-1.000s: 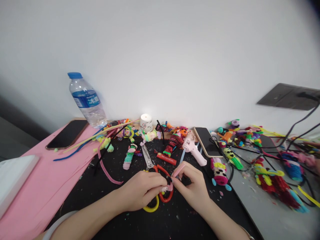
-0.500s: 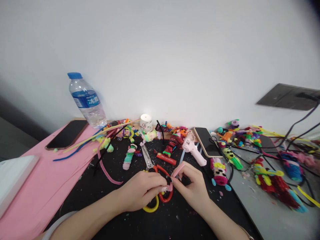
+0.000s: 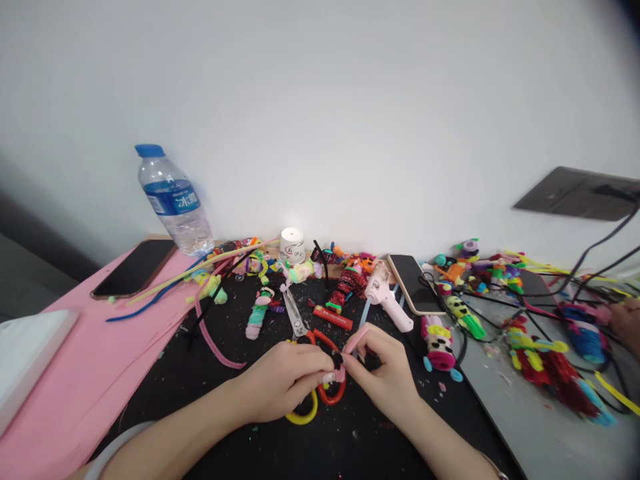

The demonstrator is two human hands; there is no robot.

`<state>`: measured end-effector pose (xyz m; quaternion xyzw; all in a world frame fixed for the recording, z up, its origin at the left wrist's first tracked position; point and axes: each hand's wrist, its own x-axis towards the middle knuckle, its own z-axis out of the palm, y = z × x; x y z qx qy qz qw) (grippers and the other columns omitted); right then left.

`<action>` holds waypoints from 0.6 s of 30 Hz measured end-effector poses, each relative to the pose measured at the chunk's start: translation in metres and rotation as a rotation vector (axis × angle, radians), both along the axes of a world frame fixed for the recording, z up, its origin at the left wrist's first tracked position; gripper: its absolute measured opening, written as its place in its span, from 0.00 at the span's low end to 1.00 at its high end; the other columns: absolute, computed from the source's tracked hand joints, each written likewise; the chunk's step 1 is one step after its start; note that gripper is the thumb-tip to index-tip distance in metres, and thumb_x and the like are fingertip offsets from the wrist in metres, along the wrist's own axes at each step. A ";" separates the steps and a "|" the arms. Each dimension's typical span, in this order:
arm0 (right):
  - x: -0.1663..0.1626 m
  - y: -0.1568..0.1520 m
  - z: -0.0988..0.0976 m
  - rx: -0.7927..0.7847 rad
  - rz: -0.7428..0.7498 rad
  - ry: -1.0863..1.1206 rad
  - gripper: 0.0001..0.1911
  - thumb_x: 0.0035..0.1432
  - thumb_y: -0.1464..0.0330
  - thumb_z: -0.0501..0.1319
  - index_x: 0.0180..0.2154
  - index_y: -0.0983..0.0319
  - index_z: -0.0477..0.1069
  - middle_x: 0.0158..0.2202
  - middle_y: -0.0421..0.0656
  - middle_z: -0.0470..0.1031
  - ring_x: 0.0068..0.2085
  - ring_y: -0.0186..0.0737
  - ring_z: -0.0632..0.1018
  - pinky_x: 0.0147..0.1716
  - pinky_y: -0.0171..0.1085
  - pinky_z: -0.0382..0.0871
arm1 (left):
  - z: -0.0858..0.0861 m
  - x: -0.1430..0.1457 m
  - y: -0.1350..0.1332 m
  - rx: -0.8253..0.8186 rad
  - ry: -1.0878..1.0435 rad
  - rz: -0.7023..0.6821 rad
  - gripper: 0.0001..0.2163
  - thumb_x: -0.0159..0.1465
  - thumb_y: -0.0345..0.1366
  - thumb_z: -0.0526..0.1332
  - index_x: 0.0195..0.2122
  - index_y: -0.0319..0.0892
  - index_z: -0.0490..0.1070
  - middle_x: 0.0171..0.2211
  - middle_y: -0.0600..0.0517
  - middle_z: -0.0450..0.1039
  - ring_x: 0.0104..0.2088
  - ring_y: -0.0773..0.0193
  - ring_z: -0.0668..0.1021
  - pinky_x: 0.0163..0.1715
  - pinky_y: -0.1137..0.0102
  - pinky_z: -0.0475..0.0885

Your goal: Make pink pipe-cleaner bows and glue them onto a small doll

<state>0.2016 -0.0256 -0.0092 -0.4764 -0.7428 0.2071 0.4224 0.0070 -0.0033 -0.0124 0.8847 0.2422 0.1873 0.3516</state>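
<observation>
My left hand point(image 3: 280, 381) and my right hand point(image 3: 383, 370) meet over the black mat point(image 3: 240, 427), fingertips pinched together on a small pink pipe cleaner piece point(image 3: 354, 340) that sticks up between them. Both hands are closed around it. Red-handled scissors point(image 3: 313, 340) lie just behind and under my fingers, with a yellow ring point(image 3: 304, 417) below my left hand. A pink glue gun point(image 3: 386, 301) rests just beyond my right hand.
A water bottle point(image 3: 173, 203), a phone point(image 3: 134, 268) on pink paper point(image 3: 75, 380), a lit candle point(image 3: 293, 245), a second phone point(image 3: 415, 283), several pipe-cleaner figures and loose stems, cables at right. Another person's hand point(image 3: 627, 320) shows at the right edge.
My hands have hardly moved. Another person's hand has come into sight at the far right edge.
</observation>
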 end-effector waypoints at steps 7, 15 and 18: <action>0.001 -0.001 -0.001 -0.021 -0.001 -0.016 0.07 0.53 0.72 0.60 0.23 0.63 0.66 0.20 0.36 0.61 0.23 0.32 0.64 0.23 0.32 0.56 | 0.000 0.001 0.000 0.012 -0.002 0.002 0.11 0.66 0.32 0.47 0.35 0.41 0.68 0.31 0.52 0.71 0.32 0.68 0.71 0.34 0.75 0.63; 0.001 -0.001 -0.001 -0.033 -0.001 -0.013 0.08 0.53 0.71 0.60 0.23 0.63 0.65 0.20 0.36 0.59 0.23 0.32 0.63 0.23 0.32 0.55 | -0.001 0.000 0.000 0.024 0.013 0.004 0.11 0.67 0.32 0.46 0.35 0.41 0.67 0.30 0.53 0.70 0.31 0.68 0.71 0.33 0.75 0.62; 0.000 -0.001 -0.002 -0.039 -0.004 -0.019 0.08 0.53 0.71 0.60 0.23 0.63 0.66 0.20 0.36 0.59 0.23 0.32 0.63 0.23 0.31 0.55 | -0.001 0.000 0.000 0.021 0.012 0.003 0.11 0.67 0.32 0.46 0.35 0.41 0.67 0.31 0.53 0.70 0.32 0.68 0.71 0.33 0.75 0.62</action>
